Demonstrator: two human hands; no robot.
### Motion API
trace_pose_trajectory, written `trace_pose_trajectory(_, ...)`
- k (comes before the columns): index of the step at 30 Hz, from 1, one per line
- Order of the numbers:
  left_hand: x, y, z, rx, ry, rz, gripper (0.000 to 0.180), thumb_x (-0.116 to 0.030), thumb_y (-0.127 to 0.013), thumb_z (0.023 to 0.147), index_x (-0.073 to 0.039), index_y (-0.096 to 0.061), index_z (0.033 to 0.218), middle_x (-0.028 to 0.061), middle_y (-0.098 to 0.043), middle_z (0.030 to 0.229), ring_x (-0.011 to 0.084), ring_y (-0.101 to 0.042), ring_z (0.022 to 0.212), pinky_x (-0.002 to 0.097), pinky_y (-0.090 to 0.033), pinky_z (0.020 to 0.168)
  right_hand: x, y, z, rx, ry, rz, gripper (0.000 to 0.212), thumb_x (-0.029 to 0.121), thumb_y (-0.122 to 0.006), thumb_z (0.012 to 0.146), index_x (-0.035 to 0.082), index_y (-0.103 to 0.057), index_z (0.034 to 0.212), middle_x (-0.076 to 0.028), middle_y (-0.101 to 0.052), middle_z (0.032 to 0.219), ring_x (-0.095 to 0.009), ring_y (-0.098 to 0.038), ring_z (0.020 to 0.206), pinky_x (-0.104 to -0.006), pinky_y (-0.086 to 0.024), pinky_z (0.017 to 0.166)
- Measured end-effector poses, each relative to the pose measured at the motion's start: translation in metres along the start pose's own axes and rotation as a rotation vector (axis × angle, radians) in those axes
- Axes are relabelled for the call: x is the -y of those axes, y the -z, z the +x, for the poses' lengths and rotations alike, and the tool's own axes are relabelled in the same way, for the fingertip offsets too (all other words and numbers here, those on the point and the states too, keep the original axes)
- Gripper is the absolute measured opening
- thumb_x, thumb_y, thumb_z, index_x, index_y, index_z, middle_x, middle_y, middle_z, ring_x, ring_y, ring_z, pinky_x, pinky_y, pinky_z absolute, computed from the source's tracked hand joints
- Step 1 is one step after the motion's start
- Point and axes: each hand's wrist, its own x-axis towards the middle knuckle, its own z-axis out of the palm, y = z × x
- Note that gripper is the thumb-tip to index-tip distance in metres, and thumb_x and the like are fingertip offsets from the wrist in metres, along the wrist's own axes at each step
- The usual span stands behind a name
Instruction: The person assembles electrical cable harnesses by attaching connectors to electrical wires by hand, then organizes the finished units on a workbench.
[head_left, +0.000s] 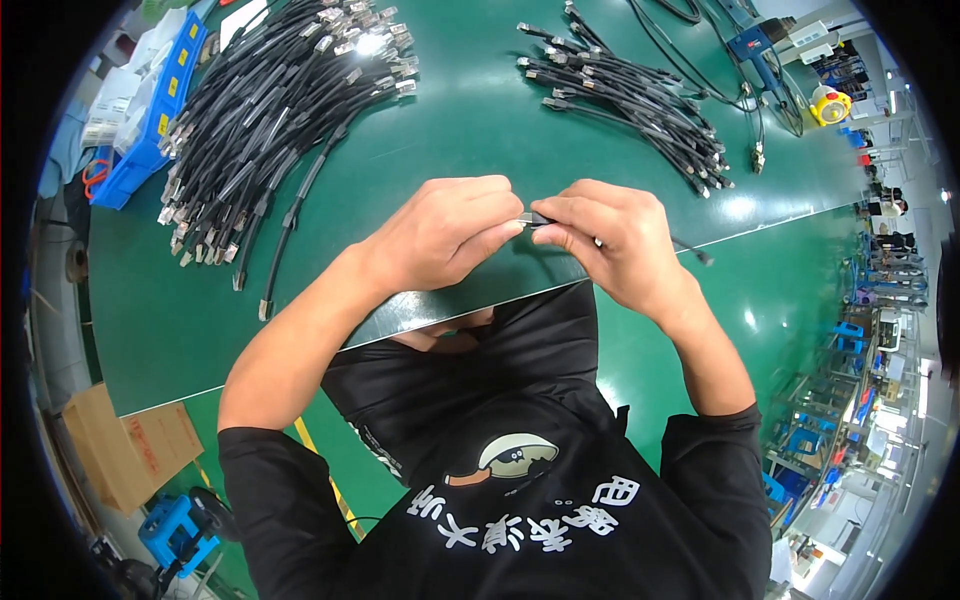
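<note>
Just above the table's front edge, my two hands meet at one short black network cable (pixel 540 219). My left hand (pixel 448 232) pinches its silvery plug end between thumb and forefinger. My right hand (pixel 622 232) is closed on the black part right behind that plug, and the cable's other end trails out past the wrist. A large heap of similar black cables (pixel 270 120) with clear plugs lies to the left, with a few cables fanned out toward me. A smaller bundle (pixel 630 100) rests on the right side.
The green tabletop (pixel 455 120) ends in a slanting front edge close to my body. Blue bins (pixel 160 120) with red-handled scissors (pixel 96 178) stand at the far left. A blue tool (pixel 752 45) with loose leads and a yellow round object (pixel 829 105) are at the far right.
</note>
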Motion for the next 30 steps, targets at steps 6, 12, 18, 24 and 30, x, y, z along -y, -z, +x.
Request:
trace_pose_trajectory(6, 0.004, -0.009, -0.006, -0.039, 0.061, -0.089, 0.014, -0.013, -0.064, 0.102, 0.001, -0.064, 0.099, 0.0119, -0.054, 0.078, 0.0298, -0.054, 0.066, 0.0411, -0.043, 0.059, -0.003, 0.008, 0.009, 0.111, -0.085, 0.103, 0.025, 0.013, -0.083, 0.088, 0.0, -0.075, 0.107, -0.015, -0.07, 0.089, -0.035, -0.07, 0.075, -0.0408, -0.056, 0.067)
trace_pose_trajectory(12, -0.002, 0.0, -0.004, 0.041, 0.736, -1.055, 0.03, -0.028, -0.057, 0.11, -0.006, -0.061, 0.09, -0.0084, -0.042, 0.071, 0.0016, -0.034, 0.058, 0.0226, -0.024, 0.052, -0.006, 0.003, 0.007, 0.025, 0.044, -0.117, 0.025, 0.011, -0.083, 0.086, 0.003, -0.072, 0.107, -0.012, -0.069, 0.091, -0.034, -0.07, 0.077, -0.0417, -0.057, 0.067)
trace_pose_trajectory(18, 0.0, 0.001, -0.007, 0.043, 0.9, -1.43, 0.033, -0.029, -0.058, 0.11, -0.01, -0.053, 0.084, -0.0083, -0.039, 0.069, 0.0025, -0.033, 0.058, 0.0224, -0.022, 0.05, -0.014, -0.014, 0.007, -0.079, 0.205, -0.163, 0.026, 0.009, -0.086, 0.082, 0.001, -0.071, 0.102, -0.01, -0.066, 0.082, -0.029, -0.067, 0.068, -0.0386, -0.054, 0.059)
trace_pose_trajectory(24, 0.003, -0.003, -0.009, 0.057, 0.88, -1.491, 0.03, -0.028, -0.058, 0.109, -0.009, -0.055, 0.085, -0.008, -0.041, 0.071, 0.0021, -0.033, 0.057, 0.0227, -0.023, 0.049, -0.015, -0.016, 0.007, -0.137, 0.162, -0.128, 0.029, 0.008, -0.089, 0.078, 0.002, -0.074, 0.102, -0.01, -0.07, 0.08, -0.024, -0.066, 0.062, -0.0346, -0.051, 0.055)
trace_pose_trajectory(30, 0.003, -0.009, -0.01, 0.088, 0.886, -1.427, 0.031, -0.03, -0.059, 0.109, -0.006, -0.057, 0.09, -0.007, -0.042, 0.071, 0.0025, -0.033, 0.058, 0.0223, -0.025, 0.05, -0.006, -0.011, 0.007, -0.067, 0.263, -0.324, 0.029, 0.014, -0.09, 0.08, 0.002, -0.075, 0.102, -0.009, -0.068, 0.08, -0.025, -0.067, 0.067, -0.0353, -0.053, 0.057)
